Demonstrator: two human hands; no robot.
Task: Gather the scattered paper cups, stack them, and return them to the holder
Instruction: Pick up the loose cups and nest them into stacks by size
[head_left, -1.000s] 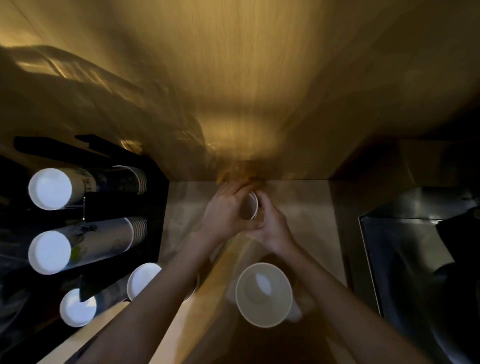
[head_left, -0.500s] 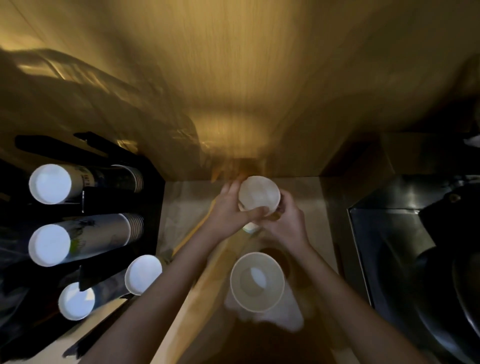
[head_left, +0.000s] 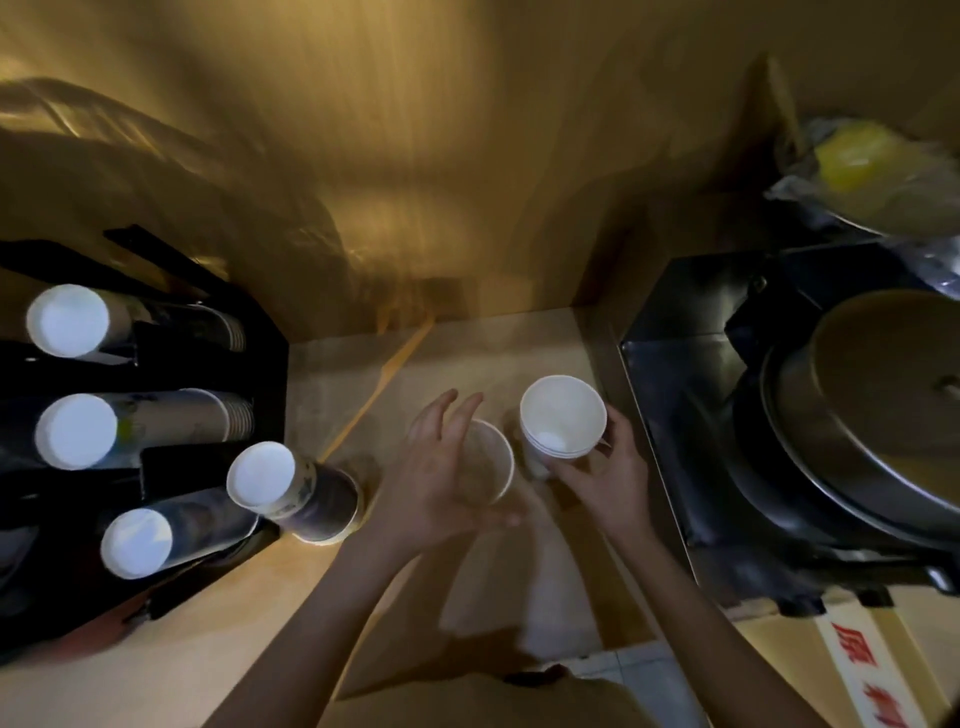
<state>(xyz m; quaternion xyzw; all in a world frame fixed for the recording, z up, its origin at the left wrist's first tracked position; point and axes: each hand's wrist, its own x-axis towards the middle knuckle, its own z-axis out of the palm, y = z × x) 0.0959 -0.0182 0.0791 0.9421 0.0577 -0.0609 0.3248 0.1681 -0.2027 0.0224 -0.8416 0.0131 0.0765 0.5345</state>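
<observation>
Two hands (head_left: 447, 483), right hand (head_left: 605, 480) gripping stacked cups (head_left: 561, 423), left seemingly cupping one cup (head_left: 485, 462) (blurred), red box lettering (head_left: 865, 670) unreadable

Between the black holder (head_left: 260, 364) on my left and the dark appliance (head_left: 727, 415) on my right the counter (head_left: 467, 358) is open — only one upturned cup stack (head_left: 296, 493) leans out beside the holder.

A drinks counter in a small café or food stall, dimly lit in amber.

A black cup holder (head_left: 156, 364) at the left carries several long stacks of paper cups (head_left: 130, 431) lying on their sides. To the right of the narrow wooden worktop (head_left: 218, 639) sits a large metal pot (head_left: 878, 410) on a dark appliance, with a printed cardboard box (head_left: 862, 670) below it.
</observation>
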